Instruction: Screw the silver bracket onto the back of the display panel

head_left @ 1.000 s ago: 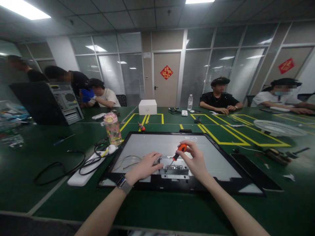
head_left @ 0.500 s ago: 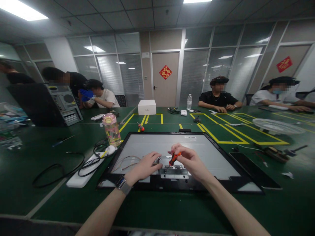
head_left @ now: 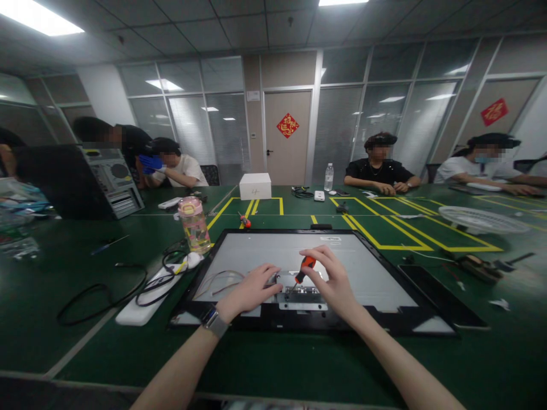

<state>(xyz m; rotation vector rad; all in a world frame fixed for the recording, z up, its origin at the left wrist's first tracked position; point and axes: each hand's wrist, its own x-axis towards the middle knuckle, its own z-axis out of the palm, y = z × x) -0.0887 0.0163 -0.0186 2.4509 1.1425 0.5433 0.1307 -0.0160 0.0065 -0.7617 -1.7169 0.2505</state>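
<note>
A black-framed monitor panel [head_left: 384,285] lies face down on the green table, its grey back up. Near its front edge sits a small metal bracket [head_left: 303,297]. My right hand [head_left: 333,282] is closed round an orange-handled screwdriver [head_left: 304,266], whose tip points down onto the bracket. My left hand [head_left: 250,290], a watch on its wrist, rests on the panel with its fingers bent against the bracket's left end. Thin wires [head_left: 217,280] run across the panel left of that hand.
A pink bottle [head_left: 194,225], black cables [head_left: 128,290] and a white slab [head_left: 143,304] lie left of the panel. A computer case [head_left: 98,179] stands far left. Behind are a white box [head_left: 255,186], a red screwdriver [head_left: 245,220] and a fan grille [head_left: 482,220]. Other people sit around the table.
My right hand has turned on the screwdriver's handle, which dipped lower half a second ago and now stands up a little again. My left hand stays by the bracket.
</note>
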